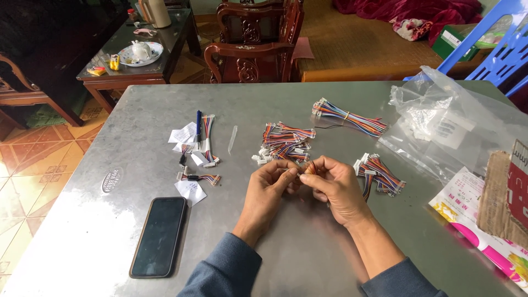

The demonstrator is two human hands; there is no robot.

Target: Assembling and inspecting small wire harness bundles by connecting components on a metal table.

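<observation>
My left hand (268, 186) and my right hand (334, 184) meet over the middle of a grey metal table (126, 231). Between their fingertips they pinch a small bundle of multicoloured wires (308, 168). Just beyond my hands lies a pile of short coloured wire harnesses with white connectors (284, 142). Another small bunch of harnesses (379, 173) rests right of my right hand. A longer bundle tied with a band (350, 117) lies farther back.
A black phone (159, 235) lies face up at the near left. A few wire pieces, paper scraps and a blue pen (198, 122) sit left of centre. Clear plastic bags (440, 124), a cardboard piece (506, 192) and printed paper occupy the right. Wooden chairs stand beyond the table.
</observation>
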